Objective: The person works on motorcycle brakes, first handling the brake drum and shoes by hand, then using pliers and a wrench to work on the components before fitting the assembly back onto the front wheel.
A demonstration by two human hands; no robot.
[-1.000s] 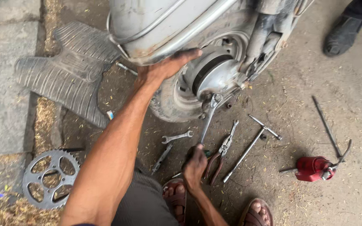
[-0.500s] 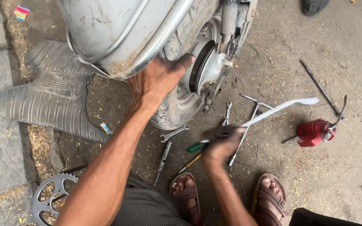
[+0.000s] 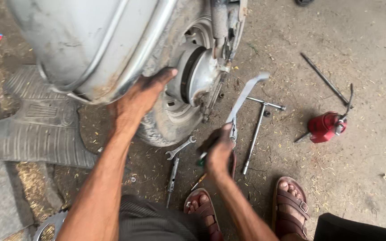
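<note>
The left hand [image 3: 141, 100] lies flat against the scooter's tyre [image 3: 166, 125], just beside the brake drum [image 3: 197, 73], its fingers spread and the thumb reaching toward the hub, as if to steady the wheel. The right hand [image 3: 219, 151] is low over the floor [image 3: 362, 178], fingers curled shut around the end of a long flat metal lever [image 3: 245, 96], whose far tip is raised and points toward the drum. Other tools lie loose on the floor within arm's reach of the wheel: a small spanner [image 3: 180, 147] right below the tyre, a T-handle wrench [image 3: 258, 127] just beside the lever, and a red oil can [image 3: 327, 126] well off to the right. A ribbed rubber mat [image 3: 36, 134] lies at the left.
</note>
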